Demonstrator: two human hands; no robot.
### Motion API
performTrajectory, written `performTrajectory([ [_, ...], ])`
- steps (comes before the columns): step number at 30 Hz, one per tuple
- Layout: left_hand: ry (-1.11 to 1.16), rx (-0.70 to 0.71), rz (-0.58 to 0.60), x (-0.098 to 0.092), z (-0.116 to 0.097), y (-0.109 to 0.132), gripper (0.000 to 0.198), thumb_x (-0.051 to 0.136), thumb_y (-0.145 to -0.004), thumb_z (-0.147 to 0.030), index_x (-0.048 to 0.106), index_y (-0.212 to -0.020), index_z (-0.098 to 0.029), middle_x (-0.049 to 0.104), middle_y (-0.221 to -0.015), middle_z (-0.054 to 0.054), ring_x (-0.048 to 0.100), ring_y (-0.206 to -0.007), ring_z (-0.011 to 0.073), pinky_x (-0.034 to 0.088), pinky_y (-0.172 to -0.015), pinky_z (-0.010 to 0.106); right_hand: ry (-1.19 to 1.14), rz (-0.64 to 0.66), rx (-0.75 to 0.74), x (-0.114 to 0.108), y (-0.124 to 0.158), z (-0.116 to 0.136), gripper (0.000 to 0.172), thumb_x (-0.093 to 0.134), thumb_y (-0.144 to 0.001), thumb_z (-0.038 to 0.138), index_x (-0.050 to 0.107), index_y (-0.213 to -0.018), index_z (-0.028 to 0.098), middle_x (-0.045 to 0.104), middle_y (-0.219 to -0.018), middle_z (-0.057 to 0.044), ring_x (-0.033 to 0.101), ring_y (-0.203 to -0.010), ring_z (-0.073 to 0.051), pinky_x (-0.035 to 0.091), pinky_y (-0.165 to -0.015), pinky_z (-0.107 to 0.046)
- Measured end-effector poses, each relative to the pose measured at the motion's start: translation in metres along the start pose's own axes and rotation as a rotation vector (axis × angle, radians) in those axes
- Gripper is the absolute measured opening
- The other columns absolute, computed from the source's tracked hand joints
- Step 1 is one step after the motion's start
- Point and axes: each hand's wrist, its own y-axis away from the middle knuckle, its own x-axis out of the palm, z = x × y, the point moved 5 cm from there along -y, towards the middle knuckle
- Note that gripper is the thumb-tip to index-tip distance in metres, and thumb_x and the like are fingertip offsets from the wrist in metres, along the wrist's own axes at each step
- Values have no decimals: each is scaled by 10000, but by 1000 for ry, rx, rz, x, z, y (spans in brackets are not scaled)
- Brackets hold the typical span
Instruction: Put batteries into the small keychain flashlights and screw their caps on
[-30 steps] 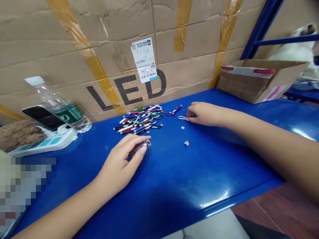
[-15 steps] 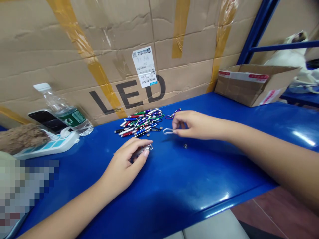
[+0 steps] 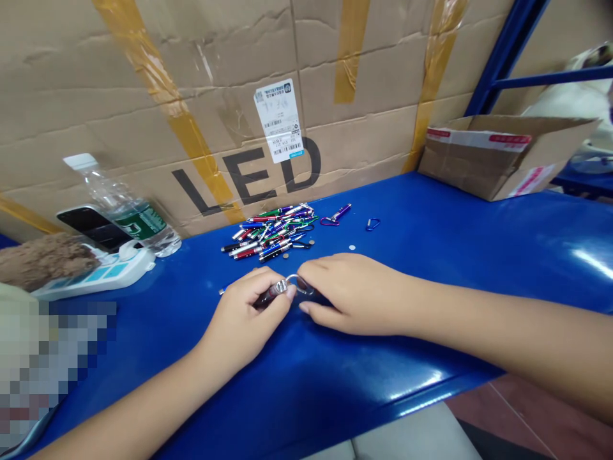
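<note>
My left hand [image 3: 244, 313] is closed around a small metal keychain flashlight [image 3: 276, 291], its silver end pointing to the right. Beside it, my right hand [image 3: 354, 294] grips a silver carabiner [image 3: 299, 281] between thumb and fingers. The carabiner's curved end meets the flashlight's tip; I cannot tell whether it is hooked through. Behind my hands lies a pile of small flashlights [image 3: 272, 233] in red, blue, green, black and silver, some with carabiners. Another slim piece [image 3: 222, 292] pokes out behind my left hand.
A purple flashlight with carabiner [image 3: 341, 213], a blue carabiner [image 3: 372, 223] and a small pale disc [image 3: 352, 247] lie right of the pile. A bottle [image 3: 143, 220], phone [image 3: 90, 227] and power strip [image 3: 110, 271] stand left. An open carton [image 3: 474, 160] is at back right.
My right hand has moved left and nearer with the silver carabiner, bringing it to the flashlight in my left hand. The blue carabiner and pale disc have come into view.
</note>
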Motion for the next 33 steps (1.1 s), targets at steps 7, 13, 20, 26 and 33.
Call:
performTrajectory([
  [7,26,11,22,1,-3,3,264,520,-875,-267,520,-626,-178,489,-595,-29,456,-568,107,365,-523,212,267,23,35,10,1,4,261,368,-940,304,558,-977,129,668,-716,-91,602,-592,-197,309,-552,-275],
  [13,-5,62,92,3,-4,6,131,523,-832,-173,622,-748,-191,556,-682,-17,509,-626,119,398,-567,218,312,66,94,5,1,2,240,404,-894,278,564,-991,129,683,-705,-106,632,-599,-231,295,-540,-270],
  [20,6,7,237,12,0,7,152,489,-878,-225,593,-778,-179,596,-765,10,561,-718,149,444,-654,251,288,110,133,1,0,6,239,413,-901,291,569,-977,128,685,-705,-106,639,-622,-230,315,-564,-269],
  [26,66,-15,298,13,0,7,277,458,-930,-324,559,-726,-167,584,-746,11,552,-723,146,440,-669,246,344,113,130,3,1,7,233,423,-900,297,567,-938,118,678,-675,-105,643,-620,-226,303,-555,-262],
  [33,64,0,295,13,-5,5,315,420,-954,-309,540,-696,-174,562,-679,-16,521,-632,116,416,-606,217,353,82,118,2,1,3,263,401,-909,305,580,-927,114,670,-656,-107,646,-628,-230,319,-567,-268],
])
